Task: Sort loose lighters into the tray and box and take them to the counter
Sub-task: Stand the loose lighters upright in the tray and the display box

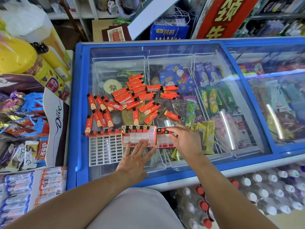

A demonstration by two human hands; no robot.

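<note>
Freezer lid (pixel 165 48), glass, centre of frame. Loose red lighters (pixel 130 98) heaped on it, mid-left. White grid tray (pixel 104 151) at lower left of the glass, a row of lighters along its top edge. Orange box (pixel 139 135) just right of the tray, partly filled. Left hand (pixel 137 157) flat, fingers straight and spread, tips on the box's near edge. Right hand (pixel 184 141) right of the box, fingers loosely extended over a second box (pixel 165 139); grip cannot be told.

"Dove" is printed on the white display stand (pixel 57 116) at left.
</note>
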